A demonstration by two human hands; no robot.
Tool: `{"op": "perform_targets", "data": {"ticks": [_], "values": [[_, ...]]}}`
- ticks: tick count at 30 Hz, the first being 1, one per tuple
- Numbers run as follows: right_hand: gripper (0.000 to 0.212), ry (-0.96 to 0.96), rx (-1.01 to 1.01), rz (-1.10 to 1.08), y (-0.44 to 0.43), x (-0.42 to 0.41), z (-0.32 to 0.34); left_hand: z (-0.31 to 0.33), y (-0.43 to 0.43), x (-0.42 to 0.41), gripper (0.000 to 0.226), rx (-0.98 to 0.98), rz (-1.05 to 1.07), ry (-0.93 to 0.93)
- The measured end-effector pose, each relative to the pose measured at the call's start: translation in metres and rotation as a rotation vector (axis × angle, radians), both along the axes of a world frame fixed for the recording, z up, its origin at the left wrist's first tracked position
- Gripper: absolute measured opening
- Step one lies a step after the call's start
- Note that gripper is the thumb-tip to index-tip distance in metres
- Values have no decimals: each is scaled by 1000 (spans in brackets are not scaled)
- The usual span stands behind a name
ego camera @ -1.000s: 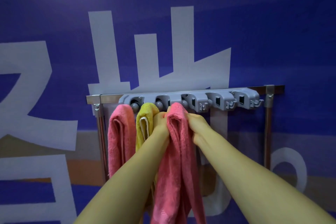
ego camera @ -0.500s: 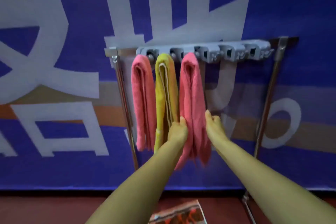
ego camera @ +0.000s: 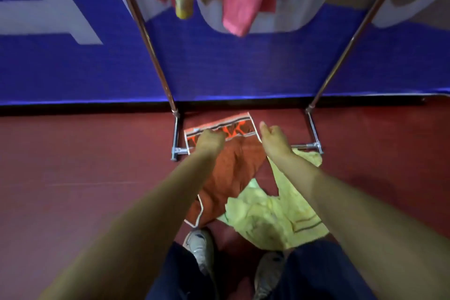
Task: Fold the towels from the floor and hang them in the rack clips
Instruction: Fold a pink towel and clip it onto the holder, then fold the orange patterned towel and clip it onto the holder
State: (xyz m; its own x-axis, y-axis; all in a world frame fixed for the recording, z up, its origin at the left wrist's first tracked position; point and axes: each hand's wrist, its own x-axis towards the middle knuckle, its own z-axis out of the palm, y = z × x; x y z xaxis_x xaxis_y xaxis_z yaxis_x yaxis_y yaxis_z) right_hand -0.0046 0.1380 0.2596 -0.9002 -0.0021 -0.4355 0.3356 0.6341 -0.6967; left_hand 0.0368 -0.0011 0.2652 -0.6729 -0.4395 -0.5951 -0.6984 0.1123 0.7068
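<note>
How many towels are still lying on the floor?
2. An orange towel lies between the rack's feet, under the left hand. A yellow-green towel lies crumpled to its right, partly under the right arm. More could be hidden beneath them.

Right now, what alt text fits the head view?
Both hands reach down to an orange towel on the red floor, left hand on its patterned end, right hand open above; a yellow-green towel lies beside it.
</note>
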Motion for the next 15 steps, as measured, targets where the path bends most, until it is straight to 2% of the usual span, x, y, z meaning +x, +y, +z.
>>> {"op": "perform_targets", "data": {"ticks": [2,5,15], "values": [[49,-68,41,13,1,7,-38,-44,0,5,35,35,-17,-71],[52,-158,116,42,1,16,-93,-100,2,9,31,-56,-43,-134],[46,-356,144,79,-22,16,-228,-255,-39,-4,35,-195,-102,-374]]}}
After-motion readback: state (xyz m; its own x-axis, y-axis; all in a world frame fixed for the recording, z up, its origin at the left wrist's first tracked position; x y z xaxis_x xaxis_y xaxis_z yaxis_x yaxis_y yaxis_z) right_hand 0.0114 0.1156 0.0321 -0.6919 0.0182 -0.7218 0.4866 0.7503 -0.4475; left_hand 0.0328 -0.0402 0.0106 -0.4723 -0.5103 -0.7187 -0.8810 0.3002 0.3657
